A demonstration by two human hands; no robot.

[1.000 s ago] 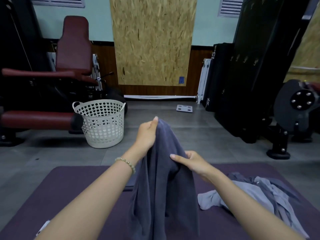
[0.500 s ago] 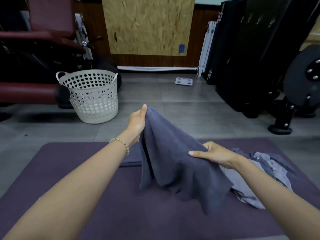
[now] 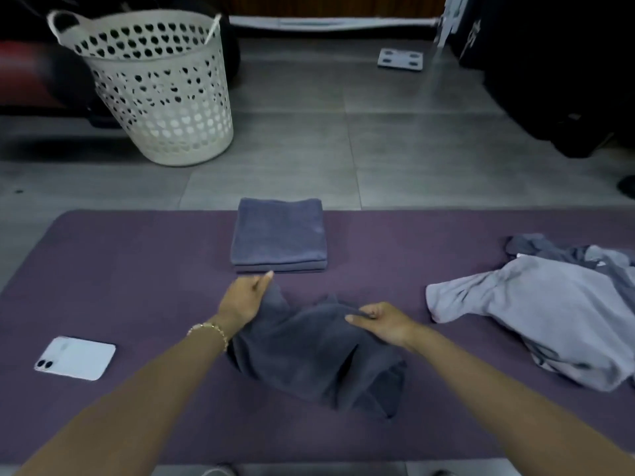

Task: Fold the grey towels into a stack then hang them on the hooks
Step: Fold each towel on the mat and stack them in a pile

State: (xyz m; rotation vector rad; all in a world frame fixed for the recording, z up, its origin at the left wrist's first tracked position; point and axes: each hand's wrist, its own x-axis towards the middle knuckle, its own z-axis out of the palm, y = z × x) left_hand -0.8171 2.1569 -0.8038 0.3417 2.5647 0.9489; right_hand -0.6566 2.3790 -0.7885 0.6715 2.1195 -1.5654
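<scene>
A dark grey towel (image 3: 316, 359) lies crumpled on the purple mat (image 3: 130, 269) in front of me. My left hand (image 3: 245, 298) grips its far left corner, just short of a neat stack of folded grey towels (image 3: 279, 235) at the mat's far edge. My right hand (image 3: 381, 319) pinches the towel's upper edge about a hand's width to the right. A loose heap of lighter grey towels (image 3: 546, 310) lies on the mat at the right.
A white phone (image 3: 75, 358) rests face down on the mat at the left. A white perforated laundry basket (image 3: 154, 87) stands on the tiled floor beyond the mat. A white bathroom scale (image 3: 400, 59) lies farther back. Dark gym equipment (image 3: 556, 73) fills the right rear.
Both hands have lowered the dark towel from mid-air down onto the mat. My view has tilted downward, bringing the folded stack and the phone into sight.
</scene>
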